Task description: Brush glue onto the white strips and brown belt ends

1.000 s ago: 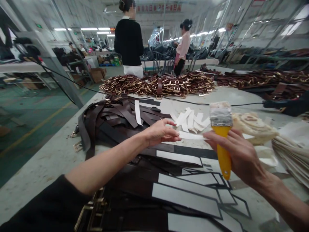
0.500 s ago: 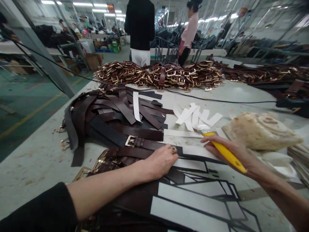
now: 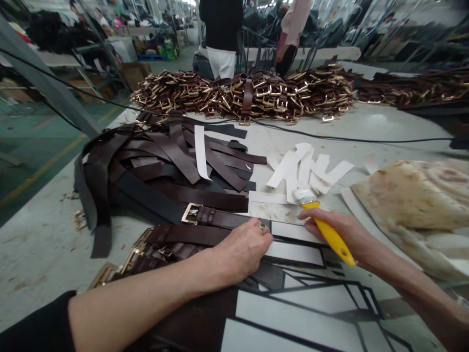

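My right hand (image 3: 335, 227) is closed around the yellow handle of a brush (image 3: 328, 230). White bristles and a metal band point away from me, near loose white strips (image 3: 298, 168). Fingers curled, my left hand (image 3: 247, 249) presses down on a dark brown leather belt (image 3: 220, 218) with a gold buckle at its left end. Part of that belt lies hidden beneath the fingers. To the right of this hand, a white strip (image 3: 296, 231) lies along the belt piece. Closer to me, stacked belts (image 3: 190, 313) show white facing strips (image 3: 293, 305) edged in black.
A brown-stained cream bundle (image 3: 417, 210) rests on the table (image 3: 44, 249) at right. Loose dark straps (image 3: 146, 171) lie at left. Behind a black cable (image 3: 330, 138) is a heap of gold-buckled belts (image 3: 227, 98). Two people (image 3: 222, 29) stand beyond the table.
The view has tilted down and come closer. The brush is now clear of blur, its white bristles showing beside the loose strips. My left hand stays pressed on the belt.
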A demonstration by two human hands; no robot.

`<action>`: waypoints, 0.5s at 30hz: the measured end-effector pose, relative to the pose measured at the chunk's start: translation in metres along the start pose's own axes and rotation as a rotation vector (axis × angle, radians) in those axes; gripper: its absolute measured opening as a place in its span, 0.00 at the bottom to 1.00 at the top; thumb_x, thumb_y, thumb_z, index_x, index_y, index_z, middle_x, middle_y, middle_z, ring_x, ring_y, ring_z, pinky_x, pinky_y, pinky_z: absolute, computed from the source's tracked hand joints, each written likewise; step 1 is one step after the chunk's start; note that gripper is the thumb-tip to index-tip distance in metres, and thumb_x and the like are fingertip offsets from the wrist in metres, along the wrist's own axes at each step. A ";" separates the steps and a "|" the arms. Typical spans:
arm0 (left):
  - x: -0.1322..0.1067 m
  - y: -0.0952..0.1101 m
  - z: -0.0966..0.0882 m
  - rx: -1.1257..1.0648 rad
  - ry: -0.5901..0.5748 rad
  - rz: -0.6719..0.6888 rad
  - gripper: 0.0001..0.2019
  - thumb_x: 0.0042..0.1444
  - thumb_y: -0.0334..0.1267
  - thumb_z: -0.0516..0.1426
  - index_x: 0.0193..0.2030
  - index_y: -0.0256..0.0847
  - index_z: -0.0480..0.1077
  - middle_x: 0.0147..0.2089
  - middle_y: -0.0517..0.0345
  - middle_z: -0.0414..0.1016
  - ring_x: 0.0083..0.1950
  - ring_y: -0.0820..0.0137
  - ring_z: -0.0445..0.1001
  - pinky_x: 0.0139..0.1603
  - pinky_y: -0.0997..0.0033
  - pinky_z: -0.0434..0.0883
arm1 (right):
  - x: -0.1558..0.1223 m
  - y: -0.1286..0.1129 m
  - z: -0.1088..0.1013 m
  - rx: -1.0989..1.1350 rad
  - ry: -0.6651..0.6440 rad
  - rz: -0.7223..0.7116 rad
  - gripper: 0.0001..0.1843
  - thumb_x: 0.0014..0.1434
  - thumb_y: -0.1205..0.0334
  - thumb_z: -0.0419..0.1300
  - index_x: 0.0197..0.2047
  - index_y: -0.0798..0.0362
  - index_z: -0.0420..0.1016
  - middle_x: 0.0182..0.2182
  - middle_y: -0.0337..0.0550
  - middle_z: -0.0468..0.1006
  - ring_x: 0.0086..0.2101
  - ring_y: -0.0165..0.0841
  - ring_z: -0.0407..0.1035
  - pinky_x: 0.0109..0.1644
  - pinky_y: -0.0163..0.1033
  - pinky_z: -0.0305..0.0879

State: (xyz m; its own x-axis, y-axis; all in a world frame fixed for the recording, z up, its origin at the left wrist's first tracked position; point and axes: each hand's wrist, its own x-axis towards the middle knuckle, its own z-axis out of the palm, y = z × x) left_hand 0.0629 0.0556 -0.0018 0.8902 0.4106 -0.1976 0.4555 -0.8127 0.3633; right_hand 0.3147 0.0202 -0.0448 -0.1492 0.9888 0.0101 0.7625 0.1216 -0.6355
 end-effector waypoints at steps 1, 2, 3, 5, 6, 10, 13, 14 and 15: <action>0.000 0.000 0.000 -0.003 -0.001 0.000 0.11 0.56 0.21 0.47 0.39 0.31 0.68 0.41 0.49 0.71 0.44 0.66 0.66 0.48 0.72 0.66 | 0.000 0.001 0.001 -0.037 -0.019 -0.002 0.13 0.57 0.56 0.53 0.41 0.51 0.75 0.27 0.42 0.73 0.27 0.33 0.68 0.29 0.34 0.64; 0.001 0.000 0.000 -0.007 0.001 0.001 0.10 0.56 0.22 0.47 0.39 0.31 0.68 0.41 0.49 0.71 0.44 0.66 0.65 0.48 0.72 0.66 | 0.000 0.002 0.002 -0.067 -0.043 0.005 0.14 0.58 0.57 0.52 0.42 0.51 0.75 0.27 0.42 0.73 0.27 0.33 0.68 0.29 0.35 0.64; 0.001 -0.001 0.000 -0.009 0.006 0.005 0.10 0.56 0.22 0.47 0.39 0.32 0.68 0.41 0.49 0.71 0.44 0.66 0.65 0.48 0.72 0.67 | 0.000 0.002 0.002 -0.090 -0.064 0.016 0.15 0.59 0.57 0.51 0.43 0.51 0.75 0.27 0.42 0.72 0.27 0.33 0.68 0.30 0.35 0.64; 0.001 -0.001 0.001 -0.007 0.016 0.017 0.10 0.56 0.22 0.47 0.39 0.32 0.67 0.41 0.49 0.71 0.44 0.66 0.65 0.48 0.72 0.66 | -0.001 0.001 0.000 -0.138 -0.073 0.027 0.15 0.59 0.58 0.51 0.44 0.50 0.75 0.27 0.43 0.72 0.28 0.34 0.68 0.31 0.36 0.64; 0.001 -0.001 0.001 -0.005 0.018 0.021 0.10 0.55 0.22 0.47 0.39 0.33 0.67 0.42 0.49 0.70 0.44 0.66 0.65 0.49 0.71 0.66 | -0.001 0.000 -0.001 -0.164 -0.077 0.020 0.15 0.58 0.58 0.51 0.45 0.49 0.75 0.28 0.43 0.72 0.27 0.34 0.67 0.31 0.37 0.64; 0.000 -0.002 0.001 -0.005 0.046 0.026 0.14 0.53 0.21 0.48 0.45 0.33 0.64 0.47 0.48 0.68 0.46 0.65 0.63 0.50 0.69 0.66 | -0.004 0.000 -0.003 -0.264 -0.081 -0.024 0.17 0.57 0.61 0.51 0.47 0.46 0.74 0.27 0.43 0.70 0.27 0.35 0.66 0.33 0.40 0.65; 0.001 -0.003 0.001 0.013 0.050 0.054 0.15 0.52 0.23 0.49 0.47 0.36 0.62 0.51 0.49 0.65 0.45 0.64 0.62 0.49 0.65 0.66 | -0.004 0.002 0.000 -0.304 -0.062 -0.041 0.17 0.58 0.60 0.51 0.48 0.45 0.74 0.28 0.44 0.70 0.28 0.36 0.67 0.34 0.41 0.66; 0.001 -0.003 0.002 0.021 0.039 0.063 0.14 0.53 0.24 0.49 0.47 0.36 0.62 0.52 0.49 0.65 0.44 0.63 0.61 0.49 0.64 0.66 | -0.004 0.002 0.000 -0.309 -0.065 -0.056 0.17 0.58 0.59 0.51 0.49 0.45 0.73 0.29 0.44 0.70 0.29 0.36 0.67 0.35 0.42 0.66; 0.002 -0.004 0.002 0.031 0.028 0.070 0.13 0.54 0.25 0.49 0.47 0.36 0.63 0.51 0.50 0.66 0.44 0.63 0.61 0.48 0.63 0.66 | -0.004 0.002 0.000 -0.313 -0.058 -0.073 0.17 0.59 0.58 0.50 0.49 0.45 0.73 0.29 0.45 0.71 0.30 0.37 0.67 0.35 0.42 0.66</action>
State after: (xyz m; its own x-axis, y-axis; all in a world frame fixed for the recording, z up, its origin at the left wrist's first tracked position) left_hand 0.0630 0.0586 -0.0058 0.9201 0.3629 -0.1472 0.3916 -0.8522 0.3469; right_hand 0.3171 0.0162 -0.0462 -0.2390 0.9710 -0.0030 0.9037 0.2213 -0.3665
